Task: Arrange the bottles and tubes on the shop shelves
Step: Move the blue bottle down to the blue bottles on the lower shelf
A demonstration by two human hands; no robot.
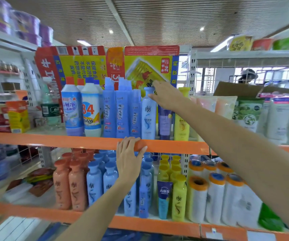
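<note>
In the head view, the right hand was seen stretched up to the upper shelf, its fingers curled round the neck of a pale blue bottle just under its cap. That bottle stood upright at the front of the shelf, between a row of three tall blue bottles on its left and a purple tube on its right, with a yellow bottle further right. Two white cleaner bottles with orange and blue caps were seen at the left end of the row, and a flattened red and yellow carton was propped behind it all.

The left hand was laid flat against the orange front edge of the upper shelf, fingers straight and slightly spread, the fingertips hooked over the edge.

On the lower shelf, orange bottles, light blue bottles, yellow bottles and a teal tube were stood upright in rows. White rolls with orange ends were placed to their right.
</note>
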